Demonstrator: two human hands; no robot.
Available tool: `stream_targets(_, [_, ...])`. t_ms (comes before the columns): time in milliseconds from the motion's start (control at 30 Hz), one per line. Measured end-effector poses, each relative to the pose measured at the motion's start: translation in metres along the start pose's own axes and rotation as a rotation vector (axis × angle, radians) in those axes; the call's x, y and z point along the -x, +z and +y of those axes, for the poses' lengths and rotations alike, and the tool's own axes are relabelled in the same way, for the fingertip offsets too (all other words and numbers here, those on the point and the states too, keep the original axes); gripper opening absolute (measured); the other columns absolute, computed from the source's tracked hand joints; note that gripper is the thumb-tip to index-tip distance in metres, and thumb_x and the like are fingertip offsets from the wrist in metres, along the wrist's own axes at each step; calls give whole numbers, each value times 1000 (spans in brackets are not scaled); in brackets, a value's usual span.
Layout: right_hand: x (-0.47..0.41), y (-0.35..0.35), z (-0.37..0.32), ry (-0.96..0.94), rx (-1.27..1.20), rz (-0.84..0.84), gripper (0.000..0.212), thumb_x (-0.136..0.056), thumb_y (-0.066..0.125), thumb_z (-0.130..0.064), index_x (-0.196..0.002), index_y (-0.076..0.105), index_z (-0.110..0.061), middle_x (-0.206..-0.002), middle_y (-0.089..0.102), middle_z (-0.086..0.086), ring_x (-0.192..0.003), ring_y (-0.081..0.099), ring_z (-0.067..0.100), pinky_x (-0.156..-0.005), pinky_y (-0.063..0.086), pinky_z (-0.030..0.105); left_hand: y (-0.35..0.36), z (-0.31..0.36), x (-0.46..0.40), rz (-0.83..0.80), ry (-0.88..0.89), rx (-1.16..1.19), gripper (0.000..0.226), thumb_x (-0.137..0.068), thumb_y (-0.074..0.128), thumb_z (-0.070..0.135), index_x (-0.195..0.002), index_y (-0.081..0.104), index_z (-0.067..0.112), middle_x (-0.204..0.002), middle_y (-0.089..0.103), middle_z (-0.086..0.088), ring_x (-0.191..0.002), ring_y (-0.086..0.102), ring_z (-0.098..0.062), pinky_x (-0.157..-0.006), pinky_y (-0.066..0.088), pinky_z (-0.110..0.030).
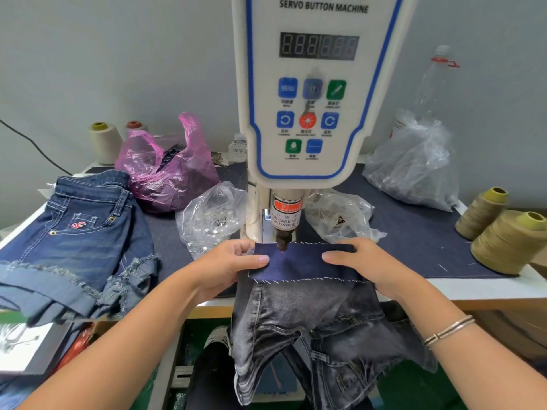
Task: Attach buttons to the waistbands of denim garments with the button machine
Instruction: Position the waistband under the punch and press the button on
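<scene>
A white servo button machine (307,93) stands at the table's middle, its punch head (281,242) just above a dark blue waistband (299,266). A small red light dot falls on the band under the punch. The grey-washed denim garment (305,329) hangs off the table's front edge. My left hand (233,263) pinches the band's left end, thumb on top. My right hand (364,261) grips the band's right end with the thumb lying flat along it. Both hands hold the band spread under the punch.
A pile of blue denim shorts (74,244) lies at the left. Clear bags of metal buttons (210,214) and parts (340,217) flank the machine. A pink bag (165,170), a large clear bag (414,164), and olive thread cones (503,241) stand around the table.
</scene>
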State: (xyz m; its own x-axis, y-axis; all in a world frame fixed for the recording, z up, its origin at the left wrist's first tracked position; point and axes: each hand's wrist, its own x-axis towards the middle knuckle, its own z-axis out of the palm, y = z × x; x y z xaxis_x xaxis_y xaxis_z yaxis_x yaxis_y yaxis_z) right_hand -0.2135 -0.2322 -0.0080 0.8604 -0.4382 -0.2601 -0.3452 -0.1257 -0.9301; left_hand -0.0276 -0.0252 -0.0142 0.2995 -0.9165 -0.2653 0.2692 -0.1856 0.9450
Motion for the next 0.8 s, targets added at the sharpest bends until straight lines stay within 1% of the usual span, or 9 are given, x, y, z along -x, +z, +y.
stream_targets(67, [-1,-2,0,14,-144,-25,29,-77,77,-23,-103,73,-11,-100,75,10,-92,72,24,-73,56,30,1,0,0,-6,2,9,44,-76,70,15,-118,64,2,-114,69,-17,-97,67,-22,-85,55,-27])
stream_targets(133, [-2,0,3,33,-288,-51,40,-66,78,-22,-103,74,-7,-101,74,15,-90,72,26,-66,57,29,3,1,-2,-13,-1,9,38,-76,68,13,-112,66,2,-109,71,-16,-93,68,-20,-82,55,-26])
stream_targets(233, [-1,3,7,27,-426,-51,30,-66,74,-19,-93,77,-8,-96,74,18,-81,73,25,-62,57,30,4,6,-4,-35,-22,19,33,-77,66,13,-108,66,3,-102,72,-12,-87,68,-17,-79,55,-25])
stream_targets(333, [-4,6,11,8,-481,-15,30,-66,73,-17,-93,75,-7,-93,74,17,-78,72,24,-62,57,29,2,6,-6,-44,-38,24,38,-78,66,12,-114,65,-1,-106,70,-14,-91,67,-20,-87,52,-30])
stream_targets(467, [-4,9,10,-22,-509,2,20,-68,71,-17,-85,78,-10,-88,74,14,-75,72,21,-59,56,27,0,4,-9,-34,-41,76,33,-78,65,9,-111,66,2,-105,71,-13,-87,69,-19,-78,56,-26])
stream_targets(533, [-4,9,11,-24,-527,8,18,-69,71,-17,-84,78,-11,-88,75,14,-75,72,21,-59,55,26,0,2,-10,-43,-48,86,33,-80,68,8,-112,66,3,-107,70,-14,-89,68,-20,-78,57,-28])
stream_targets(600, [-6,9,12,-21,-534,19,18,-69,71,-17,-85,78,-11,-89,74,14,-76,72,21,-60,55,26,-2,0,-11,-38,-48,86,39,-78,72,8,-116,65,2,-111,69,-17,-94,66,-24,-85,54,-33])
stream_targets(667, [-6,9,12,-12,-541,29,20,-69,72,-17,-86,77,-10,-91,74,15,-77,72,22,-60,56,27,-2,-1,-11,-33,-50,92,46,-76,69,12,-120,63,1,-117,67,-20,-99,64,-26,-90,52,-36])
stream_targets(800, [-7,11,12,-1,-516,31,22,-69,72,-18,-89,76,-9,-93,74,15,-79,72,22,-61,56,27,-2,-5,-10,-46,-28,138,43,-75,67,9,-118,65,3,-111,69,-16,-92,69,-22,-85,55,-31])
